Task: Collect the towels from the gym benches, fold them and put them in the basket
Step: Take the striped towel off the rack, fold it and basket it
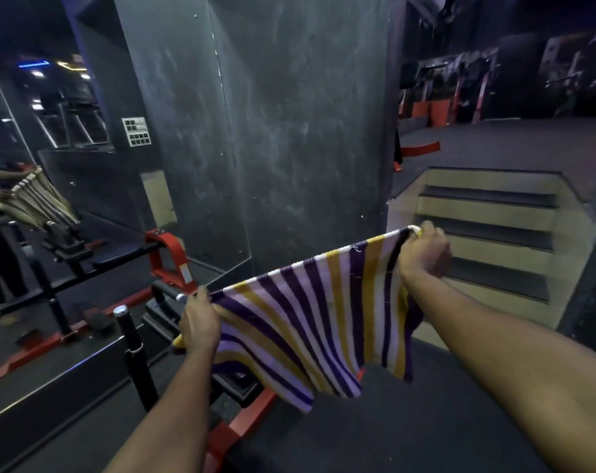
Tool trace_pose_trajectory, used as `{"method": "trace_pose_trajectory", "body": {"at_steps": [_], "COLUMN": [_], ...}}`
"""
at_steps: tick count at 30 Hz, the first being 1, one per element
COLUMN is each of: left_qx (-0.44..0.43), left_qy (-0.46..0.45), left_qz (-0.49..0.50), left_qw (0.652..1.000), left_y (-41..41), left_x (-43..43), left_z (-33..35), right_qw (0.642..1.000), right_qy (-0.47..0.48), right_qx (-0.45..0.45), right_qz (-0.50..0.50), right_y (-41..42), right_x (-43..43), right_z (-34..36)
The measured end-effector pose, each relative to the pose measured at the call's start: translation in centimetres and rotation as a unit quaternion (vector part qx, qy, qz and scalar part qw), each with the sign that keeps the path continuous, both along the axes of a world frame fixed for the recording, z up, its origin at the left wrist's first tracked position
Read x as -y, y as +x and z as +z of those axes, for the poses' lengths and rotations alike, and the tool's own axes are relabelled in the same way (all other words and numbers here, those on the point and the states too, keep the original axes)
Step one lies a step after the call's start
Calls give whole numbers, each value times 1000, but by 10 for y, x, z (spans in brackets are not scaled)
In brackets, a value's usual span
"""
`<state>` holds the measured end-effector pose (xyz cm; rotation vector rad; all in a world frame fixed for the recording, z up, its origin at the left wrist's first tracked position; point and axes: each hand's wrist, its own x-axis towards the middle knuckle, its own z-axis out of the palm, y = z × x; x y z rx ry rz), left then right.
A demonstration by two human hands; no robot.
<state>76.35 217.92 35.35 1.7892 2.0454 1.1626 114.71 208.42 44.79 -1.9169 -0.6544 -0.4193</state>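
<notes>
Head-cam view in a dim gym. Both arms reach fwd, holding a towel (310,319) w/ purple, yellow & white stripes stretched in the air between them. The left hand (199,322) grips one top corner, fingers curled round the cloth. The right hand (424,250), higher up, is fisted on the other corner. The rest of the towel hangs loose below its top edge, above a red & black machine (167,257), possibly a bench, mostly hidden. A mirror (68,172) at left reflects the towel. Steps (487,230) go down at right.
</notes>
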Motion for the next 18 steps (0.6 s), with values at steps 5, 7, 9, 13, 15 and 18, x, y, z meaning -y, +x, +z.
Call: {"method": "trace_pose_trajectory", "body": {"at_steps": [5, 7, 9, 13, 15, 18], "left_qx": [-74, -62, -44, -76, -84, 0], "left_qy": [-8, -45, -111, -265, -309, -287], "left_qz": [108, 129, 117, -98, -229, -325], "left_qw": [991, 989, 986, 956, 919, 901], "left_y": [-7, -11, -13, 3, 20, 44], "left_x": [8, 12, 11, 7, 11, 14], "left_z": [24, 36, 43, 69, 77, 75], "right_qw": [999, 997, 988, 942, 913, 872], "right_qy": [5, 3, -25, -240, -326, -337], "right_qx": [-33, -78, -151, -205, -181, -160], "right_qz": [1, -9, -4, 111, 166, 318], "right_y": [6, 10, 12, -12, -37, -78], "right_x": [2, 1, -3, -20, -22, -20], "right_z": [-6, -9, -13, -27, -28, -23]}}
